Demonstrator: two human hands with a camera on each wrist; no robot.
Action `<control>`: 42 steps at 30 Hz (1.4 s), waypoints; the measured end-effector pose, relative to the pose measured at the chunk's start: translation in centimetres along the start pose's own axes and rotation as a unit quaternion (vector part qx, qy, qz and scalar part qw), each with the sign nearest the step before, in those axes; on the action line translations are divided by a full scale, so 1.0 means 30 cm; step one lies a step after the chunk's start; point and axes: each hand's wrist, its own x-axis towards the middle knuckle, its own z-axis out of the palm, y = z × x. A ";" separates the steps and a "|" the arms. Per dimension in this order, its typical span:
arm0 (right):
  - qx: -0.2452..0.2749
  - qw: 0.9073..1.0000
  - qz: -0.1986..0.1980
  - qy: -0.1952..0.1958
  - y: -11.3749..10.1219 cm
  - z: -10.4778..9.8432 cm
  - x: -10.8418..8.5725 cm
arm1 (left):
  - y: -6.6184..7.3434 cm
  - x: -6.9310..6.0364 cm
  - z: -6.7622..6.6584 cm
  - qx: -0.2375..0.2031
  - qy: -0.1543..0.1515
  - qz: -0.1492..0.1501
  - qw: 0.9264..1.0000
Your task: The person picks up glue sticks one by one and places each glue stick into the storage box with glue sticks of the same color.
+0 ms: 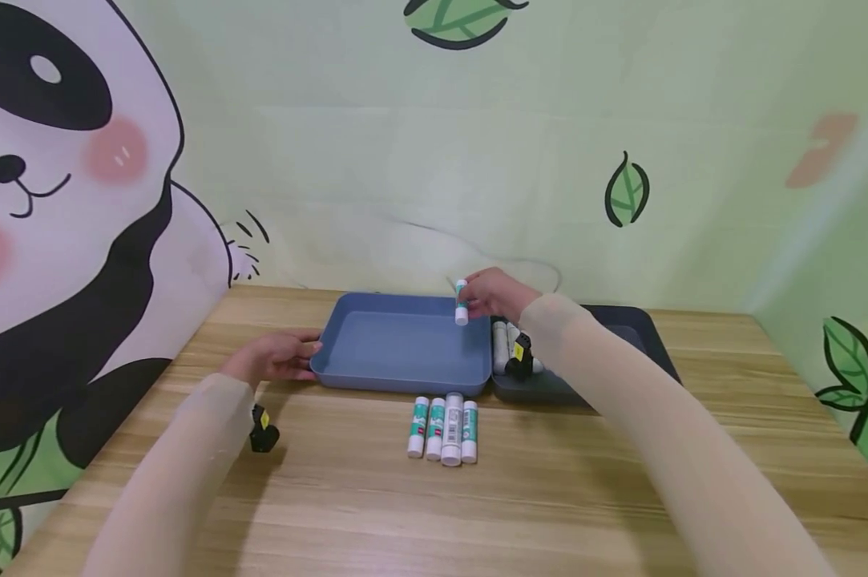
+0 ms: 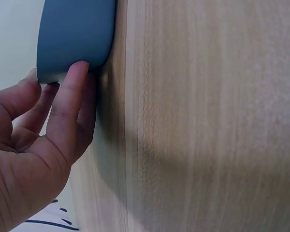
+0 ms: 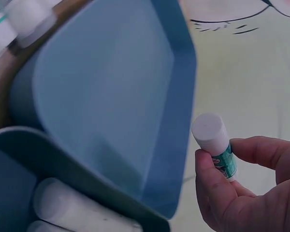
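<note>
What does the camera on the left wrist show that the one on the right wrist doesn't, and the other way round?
Only the left wrist view shows the left hand, its fingertips touching the outside of the blue tray.

Only the right wrist view shows the right hand, pinching a glue stick, plus the blue tray's inside, the dark tray with white sticks in it, and blurry sticks on the table.

Both show part of the blue tray, the wooden table and the pale wall with black drawn strokes.
</note>
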 end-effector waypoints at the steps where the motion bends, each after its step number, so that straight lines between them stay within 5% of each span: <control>1: -0.001 1.000 0.005 0.001 0.015 0.000 0.015 | 0.000 0.002 -0.001 0.000 -0.002 0.000 1.000; 14: -0.061 0.998 0.004 0.012 0.116 0.039 0.056 | 0.002 0.006 0.000 -0.010 0.005 -0.006 1.000; 21: -0.079 0.996 0.019 0.032 0.005 0.129 -0.291 | -0.002 -0.007 -0.005 -0.009 0.005 -0.012 1.000; 25: -0.101 0.994 0.014 0.042 -0.006 0.146 -0.335 | -0.002 -0.011 -0.006 -0.015 0.007 -0.014 1.000; 31: -0.152 0.987 -0.005 0.050 0.009 0.151 -0.302 | -0.002 -0.011 -0.006 -0.017 0.011 -0.014 1.000; 42: -0.274 0.959 -0.027 0.074 0.020 0.162 -0.280 | -0.003 -0.005 0.005 -0.020 0.012 -0.013 1.000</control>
